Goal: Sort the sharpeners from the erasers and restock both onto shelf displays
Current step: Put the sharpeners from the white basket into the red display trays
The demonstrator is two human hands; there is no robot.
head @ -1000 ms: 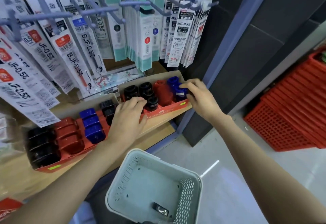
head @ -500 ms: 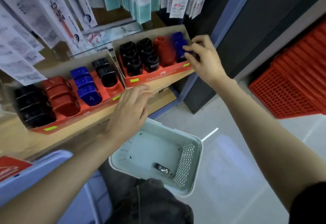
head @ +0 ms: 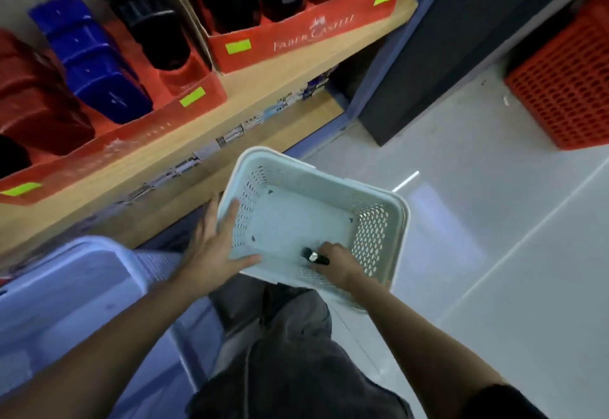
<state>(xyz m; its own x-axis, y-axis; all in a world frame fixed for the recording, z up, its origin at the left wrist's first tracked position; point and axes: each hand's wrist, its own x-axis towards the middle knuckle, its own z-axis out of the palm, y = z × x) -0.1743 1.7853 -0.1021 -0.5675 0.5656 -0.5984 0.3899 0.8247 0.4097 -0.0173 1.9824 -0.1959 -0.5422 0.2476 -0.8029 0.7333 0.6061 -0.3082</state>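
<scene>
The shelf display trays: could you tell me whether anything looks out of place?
Yes: in the left red tray, the front slot of the black sharpeners is empty, while the blue row beside it reaches the front.

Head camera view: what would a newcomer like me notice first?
The pale green basket at the centre draws the eye: the right hand pinches a small black piece inside it, and the left hand rests on its corner. Above, red display trays on the wooden shelf hold chunky blue, red and black sharpeners. Red crates stand at right.
</scene>
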